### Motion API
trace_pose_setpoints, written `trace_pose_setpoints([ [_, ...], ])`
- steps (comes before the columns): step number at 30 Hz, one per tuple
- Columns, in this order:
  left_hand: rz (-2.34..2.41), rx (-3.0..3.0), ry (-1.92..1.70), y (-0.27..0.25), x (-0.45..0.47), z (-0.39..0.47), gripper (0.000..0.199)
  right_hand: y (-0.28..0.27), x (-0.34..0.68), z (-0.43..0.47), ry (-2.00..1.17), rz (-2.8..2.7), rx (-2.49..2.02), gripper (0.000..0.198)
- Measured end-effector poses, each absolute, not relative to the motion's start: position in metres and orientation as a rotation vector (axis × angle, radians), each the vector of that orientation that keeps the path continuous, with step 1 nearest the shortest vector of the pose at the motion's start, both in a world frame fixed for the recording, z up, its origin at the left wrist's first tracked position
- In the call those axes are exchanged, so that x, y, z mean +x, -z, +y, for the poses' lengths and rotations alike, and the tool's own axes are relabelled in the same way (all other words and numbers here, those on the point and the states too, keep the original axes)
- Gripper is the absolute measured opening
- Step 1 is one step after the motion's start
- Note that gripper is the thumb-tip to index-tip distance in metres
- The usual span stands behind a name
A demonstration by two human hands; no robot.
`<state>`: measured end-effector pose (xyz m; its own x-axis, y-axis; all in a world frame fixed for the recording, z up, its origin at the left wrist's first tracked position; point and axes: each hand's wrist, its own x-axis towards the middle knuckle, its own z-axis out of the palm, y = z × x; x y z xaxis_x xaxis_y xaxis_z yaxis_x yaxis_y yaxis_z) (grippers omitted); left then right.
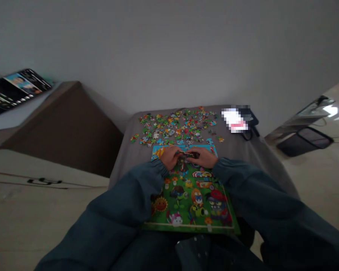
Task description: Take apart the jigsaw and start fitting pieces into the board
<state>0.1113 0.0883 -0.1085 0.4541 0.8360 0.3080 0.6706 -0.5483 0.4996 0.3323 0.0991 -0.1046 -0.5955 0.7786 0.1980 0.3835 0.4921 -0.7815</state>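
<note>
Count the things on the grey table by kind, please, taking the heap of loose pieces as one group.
Colourful cartoon jigsaw puzzle board: 1
Scattered heap of small multicoloured loose puzzle pieces: 1
Dark pouch with a strap, partly blurred: 1
Bare hands resting on the board, left hand and right hand: 2
Total: 5

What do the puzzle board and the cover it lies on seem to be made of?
Puzzle board: probably printed cardboard, slightly glossy, judging by the flat cartoon artwork and thin edge. Cover: looks like matte grey-brown fabric, draping softly over the edges.
</note>
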Motion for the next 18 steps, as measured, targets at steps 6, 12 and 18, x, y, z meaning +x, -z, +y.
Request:
trace_pose_setpoints([
  [6, 1.221, 2.567, -0.722, 0.108, 0.119, 0.089, 0.009, 0.106, 0.33, 0.103, -0.959, -2.151, -0.99, 0.037],
  [12, 1.284, 2.658, -0.749, 0.111, 0.12, 0.089, 0.012, 0.109, 0.33, 0.11, -0.966, -2.095, -0.994, 0.038],
  [18, 1.27, 2.722, -0.793, 0.112, 0.118, 0.092, 0.015, 0.111, 0.33, 0.107, -0.915, -2.068, -0.971, 0.028],
])
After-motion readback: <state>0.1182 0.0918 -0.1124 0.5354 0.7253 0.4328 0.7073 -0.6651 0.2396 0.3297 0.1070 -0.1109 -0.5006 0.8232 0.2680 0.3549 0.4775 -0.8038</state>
